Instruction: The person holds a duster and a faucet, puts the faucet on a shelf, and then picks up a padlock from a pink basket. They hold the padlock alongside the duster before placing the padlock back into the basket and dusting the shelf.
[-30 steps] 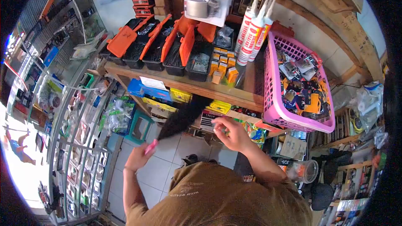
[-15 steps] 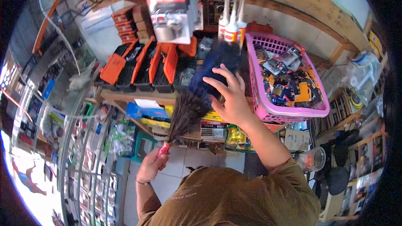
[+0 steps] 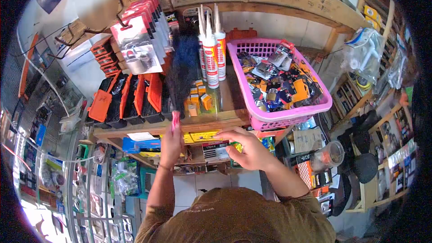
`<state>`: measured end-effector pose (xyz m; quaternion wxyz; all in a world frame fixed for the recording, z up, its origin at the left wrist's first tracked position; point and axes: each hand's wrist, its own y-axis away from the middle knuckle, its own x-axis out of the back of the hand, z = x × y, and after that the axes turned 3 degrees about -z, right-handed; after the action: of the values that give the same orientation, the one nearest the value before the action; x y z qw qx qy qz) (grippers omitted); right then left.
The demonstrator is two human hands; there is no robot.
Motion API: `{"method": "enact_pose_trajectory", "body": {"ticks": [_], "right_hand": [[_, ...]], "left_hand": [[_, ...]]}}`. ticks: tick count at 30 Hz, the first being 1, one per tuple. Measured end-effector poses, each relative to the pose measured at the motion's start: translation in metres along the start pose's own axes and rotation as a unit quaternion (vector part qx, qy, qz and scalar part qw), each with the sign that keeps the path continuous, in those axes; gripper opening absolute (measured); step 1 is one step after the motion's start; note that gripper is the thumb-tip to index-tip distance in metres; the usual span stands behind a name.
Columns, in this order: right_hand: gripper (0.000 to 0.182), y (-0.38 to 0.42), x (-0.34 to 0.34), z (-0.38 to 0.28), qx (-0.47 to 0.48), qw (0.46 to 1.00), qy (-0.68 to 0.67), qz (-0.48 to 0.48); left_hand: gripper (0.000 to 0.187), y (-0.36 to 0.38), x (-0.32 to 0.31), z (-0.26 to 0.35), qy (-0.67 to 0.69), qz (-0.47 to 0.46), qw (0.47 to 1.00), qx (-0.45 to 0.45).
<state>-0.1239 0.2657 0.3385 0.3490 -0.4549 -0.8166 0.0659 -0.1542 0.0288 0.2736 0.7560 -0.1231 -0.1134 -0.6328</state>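
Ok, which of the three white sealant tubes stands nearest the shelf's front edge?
The middle tube: its base sits closest to the front edge, while the left tube and right tube stand farther back.

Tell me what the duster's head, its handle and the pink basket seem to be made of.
Duster head: dark, soft-edged, perhaps feathers or fine fibre; blur leaves it open. Handle: smooth bright pink, possibly plastic, too small to be sure. Basket: likely moulded plastic, from its even slots and thick, semi-glossy rim.
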Motion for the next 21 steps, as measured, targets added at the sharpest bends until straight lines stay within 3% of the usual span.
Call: {"method": "enact_pose_trajectory", "body": {"ticks": [2, 4, 7, 8, 11, 21], "right_hand": [[0.029, 0.004, 0.003, -0.004, 0.005, 1.0, 0.008, 0.007], [0.029, 0.008, 0.004, -0.005, 0.013, 1.0, 0.015, 0.015], [0.028, 0.016, 0.002, -0.002, -0.033, 0.999, 0.006, 0.014], [0.028, 0.019, -0.001, 0.004, -0.017, 1.0, 0.013, 0.022], [0.026, 0.024, -0.008, 0.008, -0.018, 0.999, 0.018, 0.041], [0.021, 0.045, -0.011, -0.007, -0.071, 0.994, 0.01, 0.081]], "left_hand": [[0.029, -0.028, -0.004, 0.004, -0.055, 0.002, 0.998, -0.032], [0.027, -0.051, -0.012, 0.0, -0.074, 0.122, 0.957, -0.251], [0.035, -0.053, -0.009, 0.008, -0.149, 0.054, 0.967, -0.198], [0.035, -0.049, -0.007, 0.016, -0.178, 0.026, 0.976, -0.123], [0.037, -0.053, -0.01, 0.009, -0.196, 0.014, 0.962, -0.189], [0.04, -0.048, -0.019, 0.022, -0.373, -0.013, 0.923, -0.09]]}}
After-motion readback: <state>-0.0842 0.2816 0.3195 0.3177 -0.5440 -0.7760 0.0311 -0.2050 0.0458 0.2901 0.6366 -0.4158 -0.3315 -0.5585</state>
